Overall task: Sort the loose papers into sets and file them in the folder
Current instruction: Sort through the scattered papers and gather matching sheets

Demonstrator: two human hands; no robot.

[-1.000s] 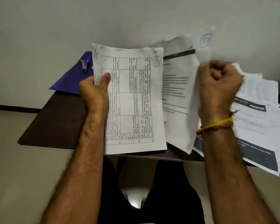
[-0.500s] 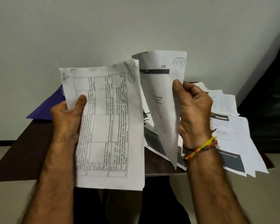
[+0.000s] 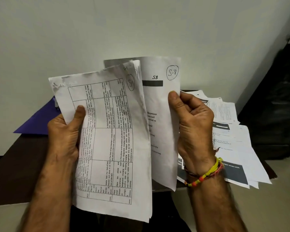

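A pale wall backs a dark table (image 3: 23, 164). Centre frame, the left hand (image 3: 64, 138) grips the S-1 stack (image 3: 107, 139); the right hand (image 3: 194, 131) pinches the S-8 sheet (image 3: 161, 101), now swung alongside, so the labels are probably being compared. The purple folder (image 3: 38, 121) waits at left, loose papers (image 3: 233, 139) at right.

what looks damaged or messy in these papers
The S-1 stack in the left hand has a ragged, torn-looking top left corner. On the table the loose papers lie askew, overlapping and overhanging its edge. The S-8 sheet in the right hand looks intact.
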